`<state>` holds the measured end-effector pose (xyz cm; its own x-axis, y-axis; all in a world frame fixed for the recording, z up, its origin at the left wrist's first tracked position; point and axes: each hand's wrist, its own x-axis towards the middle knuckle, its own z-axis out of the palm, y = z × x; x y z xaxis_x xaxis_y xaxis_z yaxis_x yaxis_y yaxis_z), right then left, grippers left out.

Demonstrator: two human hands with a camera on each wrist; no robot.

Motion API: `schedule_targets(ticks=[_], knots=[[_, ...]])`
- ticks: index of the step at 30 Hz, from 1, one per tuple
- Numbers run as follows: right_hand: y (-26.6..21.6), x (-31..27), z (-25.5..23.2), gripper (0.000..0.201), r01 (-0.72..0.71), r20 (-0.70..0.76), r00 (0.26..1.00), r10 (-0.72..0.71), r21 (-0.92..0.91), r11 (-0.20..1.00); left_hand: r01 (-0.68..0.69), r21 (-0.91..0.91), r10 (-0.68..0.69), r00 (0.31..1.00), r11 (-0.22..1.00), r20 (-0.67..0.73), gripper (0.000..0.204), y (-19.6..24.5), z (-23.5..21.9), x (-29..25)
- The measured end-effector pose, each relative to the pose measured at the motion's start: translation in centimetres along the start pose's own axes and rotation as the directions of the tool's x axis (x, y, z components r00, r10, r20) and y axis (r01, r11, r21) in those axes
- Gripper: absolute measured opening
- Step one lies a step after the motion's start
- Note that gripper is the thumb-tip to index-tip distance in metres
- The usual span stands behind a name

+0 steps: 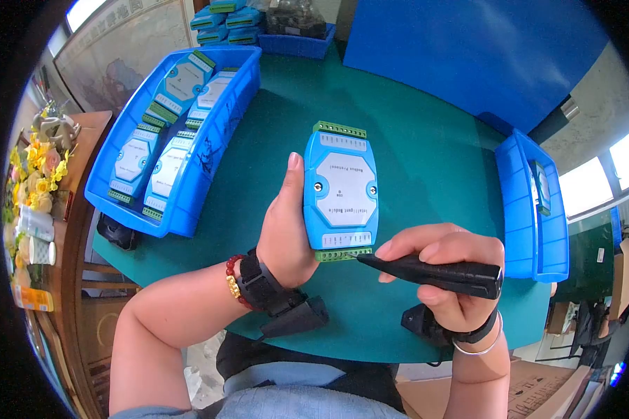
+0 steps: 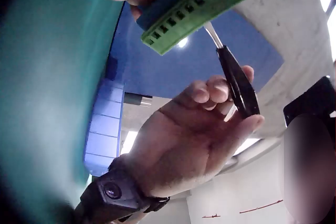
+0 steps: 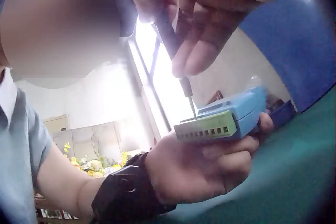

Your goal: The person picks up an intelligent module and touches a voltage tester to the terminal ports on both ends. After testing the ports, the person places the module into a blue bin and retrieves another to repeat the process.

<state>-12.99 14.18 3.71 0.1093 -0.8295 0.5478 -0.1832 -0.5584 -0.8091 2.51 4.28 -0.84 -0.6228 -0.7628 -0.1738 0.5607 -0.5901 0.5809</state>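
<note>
My left hand (image 1: 284, 234) grips a light-blue terminal module (image 1: 342, 188) with a white printed label, its thumb along the left edge. Green terminal blocks sit at both its ends. In the right wrist view, the left fingers (image 3: 231, 166) support the module from below, close over the green table. My right hand (image 1: 472, 248) pinches a black-handled screwdriver (image 1: 454, 276) between thumb and fingers. Its thin metal shaft (image 3: 191, 105) points down, with the tip at the top of the near green terminal block (image 3: 205, 130). In the left wrist view, that block (image 2: 194, 14) shows a row of square openings.
On the left stands a blue tray (image 1: 129, 218) holding several similar modules. Another blue tray (image 1: 521, 234) at the right has a module inside. Stacked modules (image 1: 227, 19) and a small blue bin (image 1: 293, 46) are at the back, beside a large blue panel (image 1: 468, 56).
</note>
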Motion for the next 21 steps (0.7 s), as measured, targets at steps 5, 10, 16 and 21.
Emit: schedule_targets(ticks=[5,10,16,21], knots=[[-0.59,-0.23,0.43,0.035,-0.183,-0.153,0.972,0.180,-0.005,0.983,0.043,-0.012,-0.042,0.999,0.999,0.014,0.059,-0.53,0.05,-0.06],[0.09,-0.30,0.54,0.033,-0.135,-0.161,0.977,0.140,0.041,0.990,0.031,0.005,-0.031,0.999,1.000,0.019,0.059,-0.44,0.04,-0.06],[-0.75,-0.30,-0.10,0.030,0.015,-0.139,0.990,0.017,0.231,0.973,0.056,-0.048,-0.053,0.997,0.997,0.059,0.059,0.12,0.01,-0.08],[0.00,-0.36,0.32,0.030,-0.021,-0.045,0.999,0.029,0.168,0.986,0.037,0.009,-0.038,0.998,0.999,0.050,0.059,0.08,0.18,-0.15]])
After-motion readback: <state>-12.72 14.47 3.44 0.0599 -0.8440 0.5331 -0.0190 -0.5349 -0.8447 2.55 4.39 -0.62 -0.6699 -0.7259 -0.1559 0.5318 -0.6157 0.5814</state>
